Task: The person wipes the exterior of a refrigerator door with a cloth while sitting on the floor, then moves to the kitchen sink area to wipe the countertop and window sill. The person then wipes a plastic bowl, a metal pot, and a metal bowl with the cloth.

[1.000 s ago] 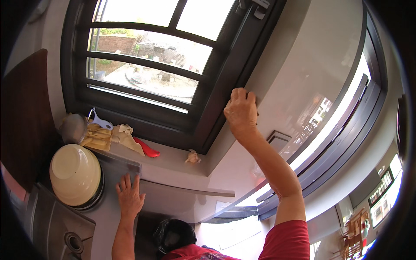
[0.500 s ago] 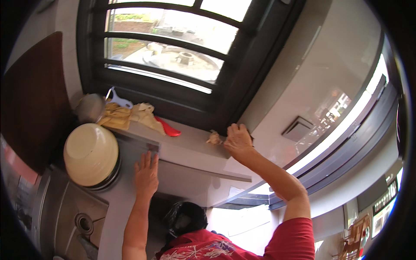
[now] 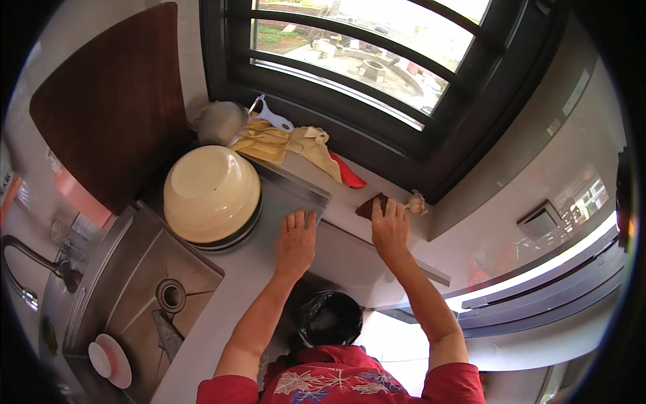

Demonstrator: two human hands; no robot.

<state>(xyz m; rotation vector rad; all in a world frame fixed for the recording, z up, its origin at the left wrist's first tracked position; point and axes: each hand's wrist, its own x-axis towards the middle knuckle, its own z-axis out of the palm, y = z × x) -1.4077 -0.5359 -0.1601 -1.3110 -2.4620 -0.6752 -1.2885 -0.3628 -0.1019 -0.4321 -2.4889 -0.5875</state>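
My right hand [image 3: 390, 232] is closed over a dark brown folded cloth [image 3: 368, 207] on the pale window ledge [image 3: 350, 196]; whether it is cloth or a scouring pad is hard to tell. Just right of these fingers lies a garlic bulb [image 3: 416, 203]. My left hand [image 3: 297, 246] rests palm down at the corner of the steel drainboard [image 3: 296, 192], fingers stretched out and nothing visible in it. To its left an upturned cream bowl [image 3: 210, 192] sits on a dark-rimmed vessel [image 3: 232, 236].
Along the ledge lie a metal strainer [image 3: 222, 123], a peeler [image 3: 270, 116], yellow gloves [image 3: 259, 143] and a red-tipped item [image 3: 350, 174]. The steel sink [image 3: 145, 259] with a small pink-white dish [image 3: 116, 363] is at left. A black-lined bin [image 3: 330, 320] stands below my arms.
My right hand has moved away from the wall corner to the near side of the garlic, and the brown cloth now shows under its fingers. The left hand stays by the drainboard corner. The view has shifted.
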